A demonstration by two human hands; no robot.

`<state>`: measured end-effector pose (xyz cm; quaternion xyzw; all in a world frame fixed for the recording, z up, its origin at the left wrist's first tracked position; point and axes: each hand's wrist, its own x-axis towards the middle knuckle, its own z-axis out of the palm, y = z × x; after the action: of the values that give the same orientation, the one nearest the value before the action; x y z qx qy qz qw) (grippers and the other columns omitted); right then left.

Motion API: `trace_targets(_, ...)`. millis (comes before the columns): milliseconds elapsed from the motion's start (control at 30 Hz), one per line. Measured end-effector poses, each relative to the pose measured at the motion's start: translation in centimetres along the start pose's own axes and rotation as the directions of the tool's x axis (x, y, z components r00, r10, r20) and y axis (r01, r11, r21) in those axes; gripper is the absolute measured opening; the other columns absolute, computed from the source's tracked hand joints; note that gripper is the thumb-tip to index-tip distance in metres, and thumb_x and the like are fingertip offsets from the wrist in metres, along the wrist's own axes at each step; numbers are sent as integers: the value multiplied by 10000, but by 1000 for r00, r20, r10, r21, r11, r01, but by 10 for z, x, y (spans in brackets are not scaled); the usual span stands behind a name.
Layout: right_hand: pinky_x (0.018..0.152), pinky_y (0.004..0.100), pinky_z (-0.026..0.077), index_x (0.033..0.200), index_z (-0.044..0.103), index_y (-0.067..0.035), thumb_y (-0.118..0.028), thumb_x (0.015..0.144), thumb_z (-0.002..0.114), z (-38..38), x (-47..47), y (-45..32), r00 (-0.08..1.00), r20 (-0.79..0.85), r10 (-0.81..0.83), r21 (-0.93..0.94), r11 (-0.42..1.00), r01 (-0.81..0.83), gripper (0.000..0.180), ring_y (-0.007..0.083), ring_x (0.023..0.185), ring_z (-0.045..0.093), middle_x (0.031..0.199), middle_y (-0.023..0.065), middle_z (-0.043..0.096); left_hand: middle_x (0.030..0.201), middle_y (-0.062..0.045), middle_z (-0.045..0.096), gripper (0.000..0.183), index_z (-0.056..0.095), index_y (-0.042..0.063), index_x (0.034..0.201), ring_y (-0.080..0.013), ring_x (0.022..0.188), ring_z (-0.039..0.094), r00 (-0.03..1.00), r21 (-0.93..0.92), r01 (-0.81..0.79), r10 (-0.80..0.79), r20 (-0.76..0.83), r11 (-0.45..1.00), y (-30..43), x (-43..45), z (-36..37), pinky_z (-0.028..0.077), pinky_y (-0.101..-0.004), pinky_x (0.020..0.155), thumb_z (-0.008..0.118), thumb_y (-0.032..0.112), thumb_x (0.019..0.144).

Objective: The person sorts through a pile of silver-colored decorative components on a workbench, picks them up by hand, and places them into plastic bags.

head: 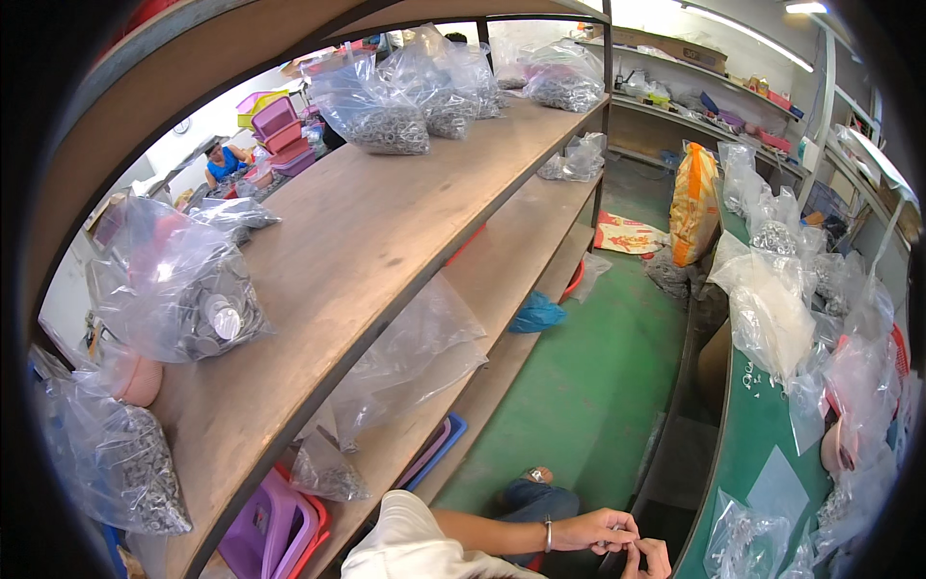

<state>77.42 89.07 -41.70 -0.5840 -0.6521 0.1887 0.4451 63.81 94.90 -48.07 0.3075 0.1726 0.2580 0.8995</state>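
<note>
My left hand [597,530], with a metal bangle [548,534] on its wrist, reaches in from the left at the bottom. Its fingers are curled around a small metal piece [600,543], mostly hidden. My right hand [653,559] is partly cut off by the lower edge, its fingertips bent and meeting those of the left. Whether the right fingers also grip something is too small to tell. Both hands are near the edge of a green-topped workbench [731,434]. On that bench, close to the right hand, lies a clear plastic bag [745,539] of small metal parts.
Wooden shelves [347,239] on the left carry clear bags of metal parts [391,127] and purple baskets [264,525]. A green floor aisle [579,391] runs between shelves and bench. An orange woven sack [694,203] stands beyond. A person in blue [226,163] sits behind the shelves.
</note>
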Motion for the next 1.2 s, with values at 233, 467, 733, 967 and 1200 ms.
trace_targets(233,588,282,455,756,584,39,29,739,600,-6,-10,-10,1000,7,28,68,997,-28,25,212,637,556,733,128,573,692,36,426,198,489,62,957,-22,550,332,996,-131,65,-58,61,989,-7,-3,3,209,-159,429,476,248,892)
trace_targets(467,560,244,434,773,587,32,9,776,574,-2,-10,-5,986,20,167,169,971,-168,27,144,611,528,692,92,574,754,5,459,347,389,57,1212,-34,556,347,997,-273,70,-64,30,960,-7,-5,2,227,-157,425,437,163,885)
trace_targets(733,642,219,443,842,613,19,-63,812,572,23,9,31,838,57,543,397,758,-518,96,112,686,552,754,77,616,827,14,487,226,514,39,1009,-20,598,397,988,-197,51,-79,-133,979,10,15,-15,265,-149,441,521,211,863)
trace_targets(967,682,257,455,903,600,28,-146,835,556,18,74,0,779,164,606,286,726,-625,192,143,710,566,778,105,623,693,54,475,185,544,68,916,5,541,371,946,251,110,-24,-323,962,67,30,-12,263,-141,433,584,228,830)
trace_targets(1200,654,262,455,853,592,22,-188,854,541,17,144,-40,772,273,574,284,719,-635,216,141,693,566,756,100,624,645,45,478,178,567,43,848,-10,488,359,924,387,56,99,-370,920,153,32,-1,284,-158,417,600,214,812)
